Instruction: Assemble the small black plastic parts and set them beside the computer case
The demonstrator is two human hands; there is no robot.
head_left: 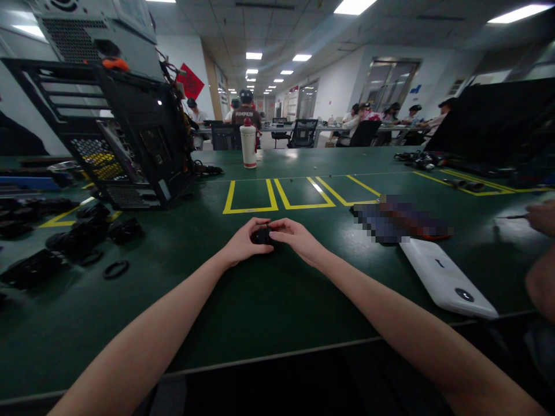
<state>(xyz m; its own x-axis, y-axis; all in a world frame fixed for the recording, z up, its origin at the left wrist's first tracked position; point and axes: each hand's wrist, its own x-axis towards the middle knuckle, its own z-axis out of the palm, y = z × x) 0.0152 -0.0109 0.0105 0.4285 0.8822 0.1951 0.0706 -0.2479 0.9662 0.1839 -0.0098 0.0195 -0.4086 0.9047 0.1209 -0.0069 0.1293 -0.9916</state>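
Note:
Near the middle of the green table, my left hand [249, 242] curls around a small black part [262, 234]; its exact kind cannot be made out. From the other side, my right hand [295, 238] touches the same part with thumb and fingertips. The fingers of both hands cover much of it, and it is at or just above the tabletop. To the left lie several black parts [89, 228] in a loose heap, with a black ring [115, 269] apart from them nearer to me.
An open black computer case [130, 138] stands at the left. Ahead are yellow tape outlines [251, 210] and a white tumbler [248, 147]. A white device [446, 277] lies at right, beside blurred-out items [381, 222]. Another person's hand [541, 218] shows at the right edge.

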